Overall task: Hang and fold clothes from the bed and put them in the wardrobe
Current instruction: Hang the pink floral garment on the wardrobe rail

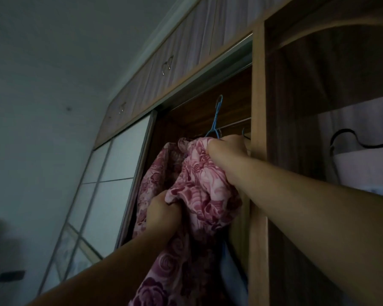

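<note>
While left hand (161,214) grip bunches floral garment (199,184), right hand (227,146) grip clenches garment top, seemingly at blue hanger (216,120).

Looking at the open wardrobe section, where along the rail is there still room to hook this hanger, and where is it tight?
The rail shows bare between the blue hanger and the wooden upright. That stretch is narrow: the right hand, gripping the pink floral garment, fills it, with another hook beside it. Left of the hanger the interior is too dark to judge.
</note>
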A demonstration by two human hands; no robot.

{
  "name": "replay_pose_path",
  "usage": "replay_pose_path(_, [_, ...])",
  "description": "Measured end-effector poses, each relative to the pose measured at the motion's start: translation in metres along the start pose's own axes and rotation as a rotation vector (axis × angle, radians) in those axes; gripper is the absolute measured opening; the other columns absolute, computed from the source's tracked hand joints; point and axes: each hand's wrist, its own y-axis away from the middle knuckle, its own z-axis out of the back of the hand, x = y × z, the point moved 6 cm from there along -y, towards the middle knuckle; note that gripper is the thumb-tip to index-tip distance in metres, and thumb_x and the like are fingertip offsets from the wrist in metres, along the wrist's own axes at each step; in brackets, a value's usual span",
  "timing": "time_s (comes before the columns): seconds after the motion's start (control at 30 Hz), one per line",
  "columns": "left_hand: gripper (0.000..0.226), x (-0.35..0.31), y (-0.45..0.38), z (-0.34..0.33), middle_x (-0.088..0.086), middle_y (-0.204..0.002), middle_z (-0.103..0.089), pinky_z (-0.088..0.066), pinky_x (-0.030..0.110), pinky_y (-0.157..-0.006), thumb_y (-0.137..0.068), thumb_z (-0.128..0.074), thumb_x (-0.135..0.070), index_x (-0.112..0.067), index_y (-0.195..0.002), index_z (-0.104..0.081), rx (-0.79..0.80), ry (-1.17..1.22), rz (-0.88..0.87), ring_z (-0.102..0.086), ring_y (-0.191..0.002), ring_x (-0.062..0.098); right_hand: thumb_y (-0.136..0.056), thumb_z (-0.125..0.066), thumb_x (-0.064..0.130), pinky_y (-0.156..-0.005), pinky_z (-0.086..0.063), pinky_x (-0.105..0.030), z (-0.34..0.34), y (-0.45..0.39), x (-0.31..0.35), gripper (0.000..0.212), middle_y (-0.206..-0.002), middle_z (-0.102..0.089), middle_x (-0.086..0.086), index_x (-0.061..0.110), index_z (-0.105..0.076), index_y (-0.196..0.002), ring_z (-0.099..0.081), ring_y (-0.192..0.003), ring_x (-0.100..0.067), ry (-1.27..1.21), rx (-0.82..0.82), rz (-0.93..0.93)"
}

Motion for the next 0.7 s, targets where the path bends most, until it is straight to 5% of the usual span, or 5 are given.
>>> replay_pose_path(0.1, [0.023, 0.030, -0.031, -0.028, -0.022, -0.076, -0.054, -0.037, 0.018, -0.061, -0.092, -0.047, -0.013, -0.025, -0.096, -0.066, 0.055, 0.107, -0.025, -0.046, -0.070, -0.008, -0.088, -0.055, 0.020, -0.084, -0.050, -0.034, -0.027, -0.025, -0.019, 0.033, -0.116, -0.063, -0.014, 0.005, -0.058, -0.117, -0.061, -0.103, -0.032, 0.048, -0.066, 0.026])
replay_pose_path(0.2, [0.020, 0.071, -0.062, -0.058, -0.013, -0.084, -0.063, -0.042, 0.016, -0.064, -0.091, -0.049, -0.017, -0.019, -0.095, -0.068, 0.149, 0.217, -0.018, -0.058, -0.081, 0.004, -0.084, -0.059, 0.019, -0.089, -0.051, -0.034, -0.054, -0.054, -0.045, 0.036, -0.118, -0.063, -0.012, 0.006, -0.060, -0.118, -0.061, -0.106, -0.033, 0.107, -0.163, -0.001])
replay_pose_path(0.4, [0.039, 0.136, -0.117, -0.110, -0.012, -0.090, -0.069, -0.048, 0.023, -0.077, -0.074, -0.046, -0.037, -0.022, -0.099, -0.072, 0.329, 0.341, -0.017, -0.061, -0.085, 0.000, -0.065, -0.064, 0.016, -0.084, -0.057, -0.044, -0.098, -0.117, -0.098, 0.052, -0.108, -0.069, -0.009, 0.012, -0.063, -0.117, -0.067, -0.094, -0.031, 0.192, -0.263, -0.116])
replay_pose_path(0.7, [0.045, 0.168, -0.148, -0.180, 0.002, -0.097, -0.073, -0.051, 0.035, -0.087, -0.069, -0.045, -0.039, -0.016, -0.097, -0.073, 0.408, 0.393, -0.015, -0.066, -0.095, 0.019, -0.075, -0.062, 0.005, -0.084, -0.056, -0.037, -0.100, -0.165, -0.125, 0.040, -0.108, -0.067, -0.016, -0.001, -0.061, -0.114, -0.066, -0.095, -0.033, 0.237, -0.309, -0.135])
